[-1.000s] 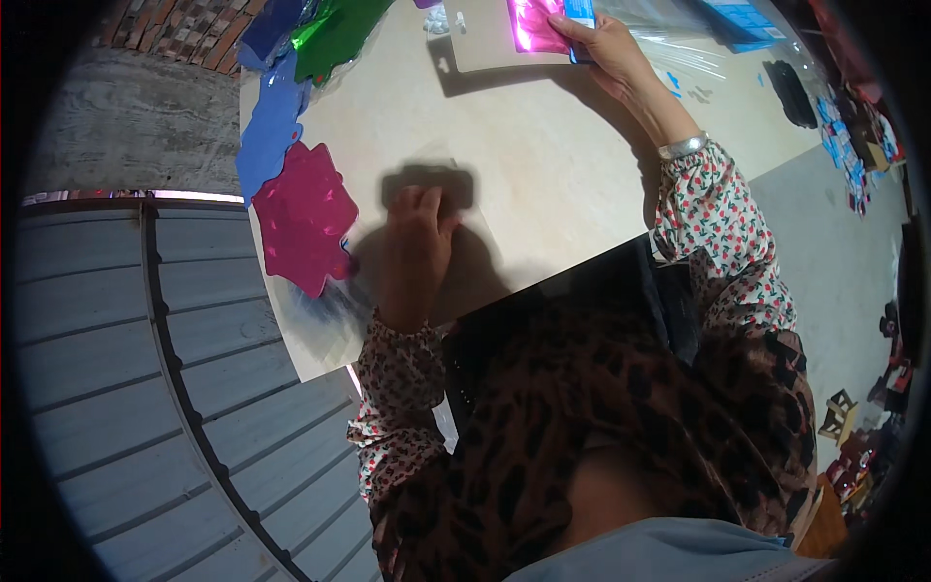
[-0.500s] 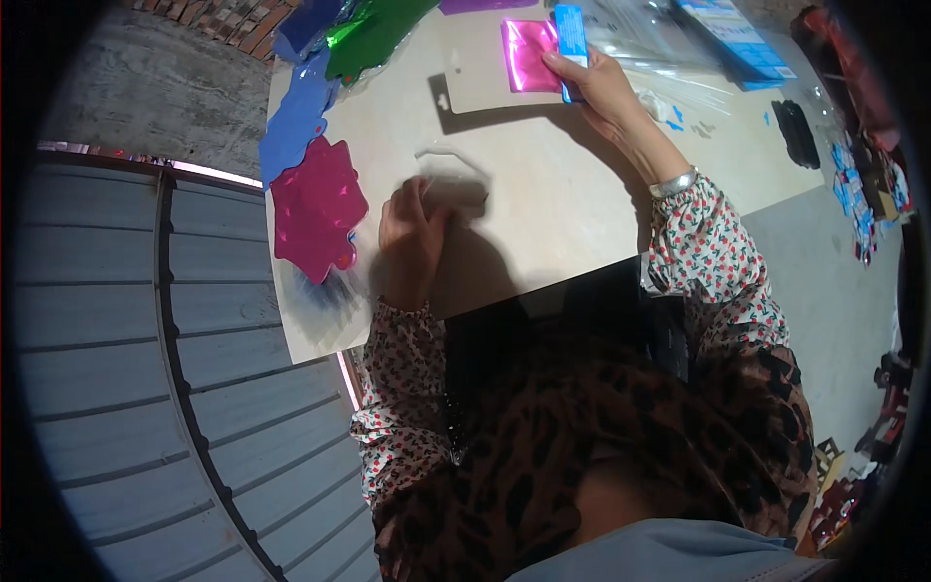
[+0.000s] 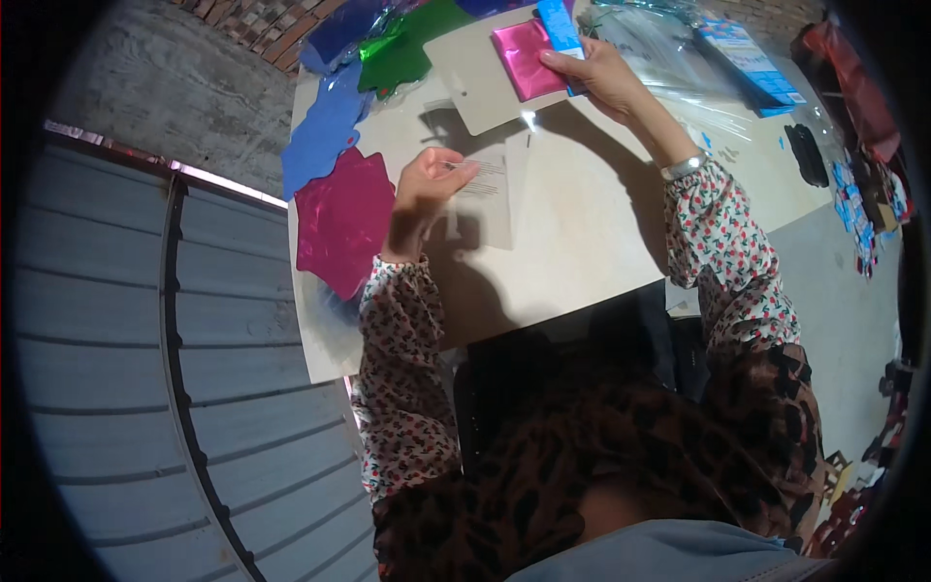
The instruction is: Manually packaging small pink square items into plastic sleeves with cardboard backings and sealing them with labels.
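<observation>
My right hand grips a stack at the table's far side: a large beige card with a hang hole, a folded pink foil piece and a narrow blue printed card. The thumb presses on top of it. Left of that, my left hand pinches the edge of a clear plastic bag with small printed lines. The bag hangs over the pale tabletop, below the beige card and apart from my right hand.
Foil shapes lie along the table's left side: magenta, light blue, green and dark blue. Clear bags, blue printed packaging and a black item lie at the right. A ribbed metal wall stands left.
My left hand has risen away from me, and the clear bag, blurred before, now hangs spread below the card. The beige card is tilted more in my right hand. The view has shifted slightly.
</observation>
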`<state>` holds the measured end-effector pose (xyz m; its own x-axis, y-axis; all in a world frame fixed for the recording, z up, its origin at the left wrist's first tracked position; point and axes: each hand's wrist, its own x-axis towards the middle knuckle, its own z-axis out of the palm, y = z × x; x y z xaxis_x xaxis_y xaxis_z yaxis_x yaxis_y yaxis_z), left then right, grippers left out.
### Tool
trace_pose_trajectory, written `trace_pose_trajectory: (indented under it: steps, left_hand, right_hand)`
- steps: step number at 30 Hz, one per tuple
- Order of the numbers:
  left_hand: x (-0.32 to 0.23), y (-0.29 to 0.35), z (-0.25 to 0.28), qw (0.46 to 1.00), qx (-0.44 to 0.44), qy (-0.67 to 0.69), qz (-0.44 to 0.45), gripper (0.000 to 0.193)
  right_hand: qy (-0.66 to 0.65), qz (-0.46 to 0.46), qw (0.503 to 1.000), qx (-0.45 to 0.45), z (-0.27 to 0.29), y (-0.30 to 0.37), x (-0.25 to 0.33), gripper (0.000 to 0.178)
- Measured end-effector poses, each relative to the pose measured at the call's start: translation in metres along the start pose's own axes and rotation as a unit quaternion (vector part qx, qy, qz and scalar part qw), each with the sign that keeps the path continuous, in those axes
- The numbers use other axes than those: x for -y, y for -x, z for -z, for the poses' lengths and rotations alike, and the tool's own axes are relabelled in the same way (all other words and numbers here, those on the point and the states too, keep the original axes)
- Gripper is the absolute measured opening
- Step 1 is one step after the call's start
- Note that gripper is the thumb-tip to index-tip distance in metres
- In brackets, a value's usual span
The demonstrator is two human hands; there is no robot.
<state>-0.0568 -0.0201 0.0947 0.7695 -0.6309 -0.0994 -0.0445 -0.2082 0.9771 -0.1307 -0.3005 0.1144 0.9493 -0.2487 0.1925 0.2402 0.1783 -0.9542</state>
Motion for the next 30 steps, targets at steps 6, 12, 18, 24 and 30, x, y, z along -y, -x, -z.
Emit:
trace_pose_trajectory:
  steps: [6, 12, 18, 24, 30]
  left_hand:
    - [-0.009, -0.001, -0.021, 0.996, 0.045, 0.076, 0.026, 0.021]
    - [0.008, -0.002, -0.003, 1.000, 0.018, -0.014, 0.015, 0.023]
    - [0.009, 0.002, -0.004, 0.998, 0.035, -0.033, -0.027, 0.027]
    - [-0.001, 0.002, -0.001, 0.998, 0.012, -0.055, 0.032, 0.023]
    - [0.002, 0.000, 0.005, 0.998, -0.040, -0.021, 0.036, 0.018]
  right_hand:
    - [0.019, 0.004, 0.997, -0.071, 0.004, -0.003, -0.021, 0.023]
    - [0.137, -0.022, 0.990, -0.034, 0.001, -0.004, -0.011, 0.020]
    - [0.076, -0.012, 0.995, -0.062, 0.012, -0.005, -0.008, 0.017]
    - [0.139, -0.037, 0.988, -0.065, -0.001, 0.002, 0.007, 0.015]
    - [0.162, -0.027, 0.984, -0.064, -0.013, 0.004, 0.011, 0.016]
